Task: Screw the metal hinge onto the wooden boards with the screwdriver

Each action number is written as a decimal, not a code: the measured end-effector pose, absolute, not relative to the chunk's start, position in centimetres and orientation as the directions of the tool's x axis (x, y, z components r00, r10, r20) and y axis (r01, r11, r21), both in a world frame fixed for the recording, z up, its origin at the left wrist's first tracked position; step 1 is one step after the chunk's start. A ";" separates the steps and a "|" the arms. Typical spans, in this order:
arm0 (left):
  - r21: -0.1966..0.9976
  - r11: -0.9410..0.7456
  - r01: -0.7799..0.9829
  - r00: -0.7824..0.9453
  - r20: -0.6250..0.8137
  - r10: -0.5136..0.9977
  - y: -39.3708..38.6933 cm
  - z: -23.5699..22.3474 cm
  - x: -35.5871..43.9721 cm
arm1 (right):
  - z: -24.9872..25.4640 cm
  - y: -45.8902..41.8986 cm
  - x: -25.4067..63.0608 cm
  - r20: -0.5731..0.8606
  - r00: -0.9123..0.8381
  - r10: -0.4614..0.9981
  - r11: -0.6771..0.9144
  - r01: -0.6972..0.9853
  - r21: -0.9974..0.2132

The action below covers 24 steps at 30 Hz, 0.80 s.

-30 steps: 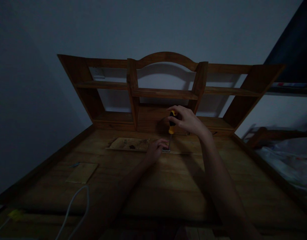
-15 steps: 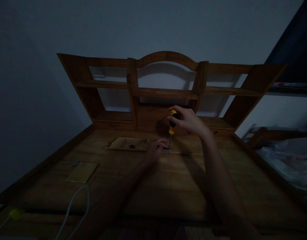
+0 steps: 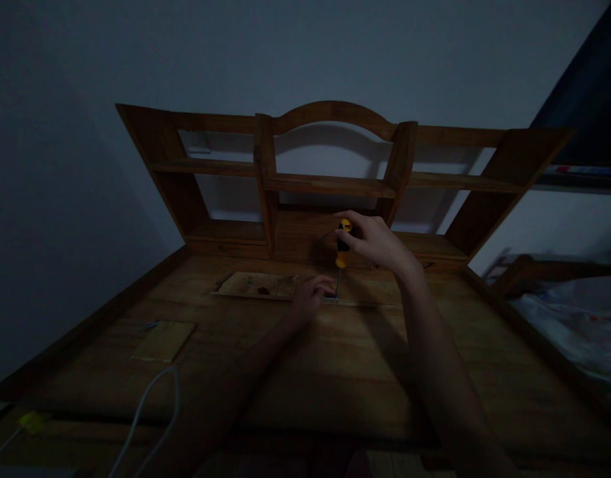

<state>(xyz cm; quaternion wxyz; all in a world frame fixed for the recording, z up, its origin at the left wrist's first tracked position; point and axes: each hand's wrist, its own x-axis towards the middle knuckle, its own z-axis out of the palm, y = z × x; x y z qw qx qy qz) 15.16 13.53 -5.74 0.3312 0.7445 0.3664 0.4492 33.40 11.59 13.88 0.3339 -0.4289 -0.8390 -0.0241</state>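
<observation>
My right hand (image 3: 377, 240) closes its fingertips round the upper handle of a yellow and black screwdriver (image 3: 341, 257). The screwdriver stands nearly upright, its thin shaft pointing down at a small metal bracket (image 3: 330, 300) on the wooden board. Low beside the shaft, my left hand (image 3: 308, 299) has its curled fingers on the bracket and presses it against the wood. The fingers cover part of the bracket, and no screw can be made out at the tip. Left of that hand lies a long, rough-edged wooden strip (image 3: 255, 285) with a dark knot.
A wooden shelf unit (image 3: 330, 186) rises behind the desktop (image 3: 305, 372). On the left lie a small flat wooden piece (image 3: 164, 341), a thin metal item (image 3: 150, 326) and a looped white cable (image 3: 174, 398). A yellow object (image 3: 32, 421) is at the lower left; plastic bags (image 3: 574, 318) are at the right.
The fingers of my right hand have shifted slightly on the screwdriver handle, which looks a little turned. My left hand stays at the bracket.
</observation>
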 end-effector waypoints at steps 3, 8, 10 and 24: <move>0.838 -0.491 0.240 0.326 0.407 0.854 13.4 -5.6 15.2 | 13.7 11.7 33.2 0.622 -0.382 0.684 0.601 0.778 -0.182; 0.828 -0.505 0.243 0.318 0.423 0.848 13.4 -5.6 15.2 | 13.8 11.4 33.0 0.611 -0.337 0.717 0.514 0.847 -0.136; 0.829 -0.506 0.238 0.321 0.425 0.847 13.4 -5.6 15.2 | 14.0 11.2 33.1 0.594 -0.362 0.718 0.568 0.798 -0.201; 0.839 -0.488 0.242 0.325 0.404 0.855 13.4 -5.5 15.3 | 13.8 12.2 33.9 0.653 -0.356 0.669 0.578 0.801 -0.156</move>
